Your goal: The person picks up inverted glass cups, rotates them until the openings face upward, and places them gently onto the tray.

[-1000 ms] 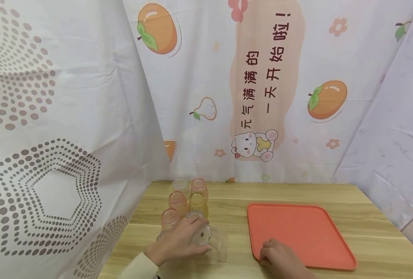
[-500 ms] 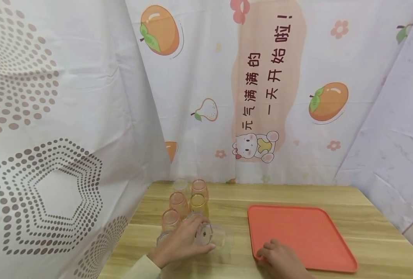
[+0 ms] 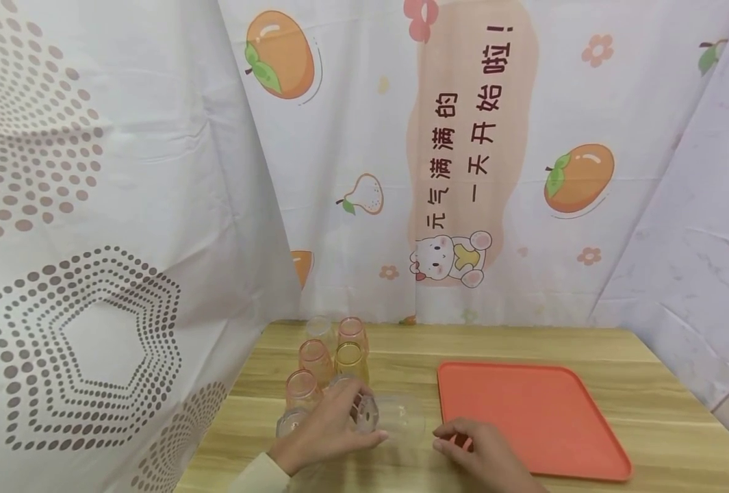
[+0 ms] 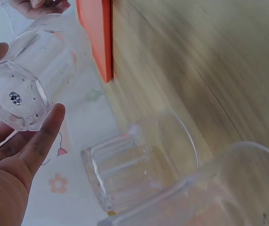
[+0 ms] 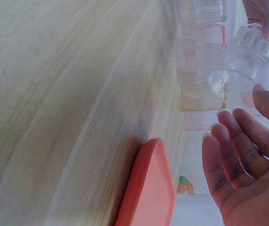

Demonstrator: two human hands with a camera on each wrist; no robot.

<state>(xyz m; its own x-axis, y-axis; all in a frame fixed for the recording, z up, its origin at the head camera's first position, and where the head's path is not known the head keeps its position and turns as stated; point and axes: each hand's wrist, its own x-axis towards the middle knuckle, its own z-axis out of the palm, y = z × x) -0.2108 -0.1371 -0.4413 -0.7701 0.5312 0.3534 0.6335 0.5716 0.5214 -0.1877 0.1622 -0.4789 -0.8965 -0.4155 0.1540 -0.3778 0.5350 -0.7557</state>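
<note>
My left hand point(image 3: 333, 431) grips a clear glass point(image 3: 403, 419) near its base. The glass lies tipped on its side above the table, its mouth turned to the right. Facing that mouth is my right hand point(image 3: 484, 453), fingers bent loosely and apart. In the right wrist view a small gap seems to lie between the right fingertips point(image 5: 226, 115) and the held glass point(image 5: 252, 59), though the thumb overlaps its rim. Below the left hand stand two clear glasses point(image 4: 139, 162), upside down, seen in the left wrist view.
Behind the left hand are upturned glasses: pink ones point(image 3: 302, 390), a yellow one point(image 3: 350, 363) and a clear one point(image 3: 320, 330) at the back. A red tray point(image 3: 524, 411) lies on the wooden table point(image 3: 401, 342) at right. Curtains hang behind and at the left.
My left hand has carried the glass slightly right, and it now lies more sideways. My right hand has left the tray's near left corner and moved left towards the glass.
</note>
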